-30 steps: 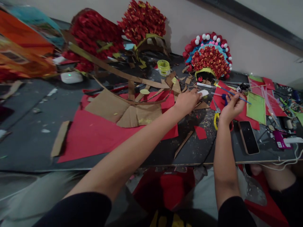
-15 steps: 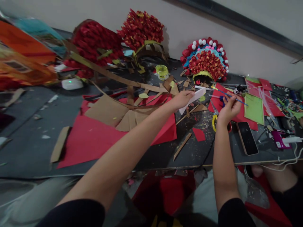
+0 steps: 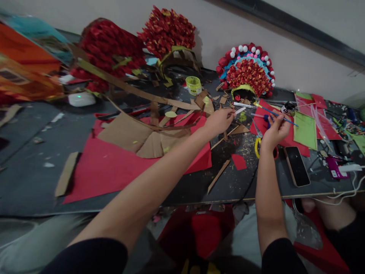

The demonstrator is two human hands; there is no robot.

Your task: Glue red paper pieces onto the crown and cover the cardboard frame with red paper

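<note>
Turned nearly edge-on since the earlier frame, the flat white paper-like piece (image 3: 240, 110) juts from the left hand (image 3: 219, 121), pinched at one end, presumably leaving the rest uncovered. Nearest on the black table (image 3: 188, 191) lies a dark-screened phone (image 3: 297, 166), then yellow-handled scissors (image 3: 257, 147); apart from the left, the right hand (image 3: 275, 134) grips a slim blue brush-like stick (image 3: 291, 121) pencil-fashion, likely for control. Farther stands an open yellow tub (image 3: 194, 86)

Dim light, plain grey wall (image 3: 219, 26) with slanting dark rail (image 3: 299, 28), black table (image 3: 31, 156) below.
</note>
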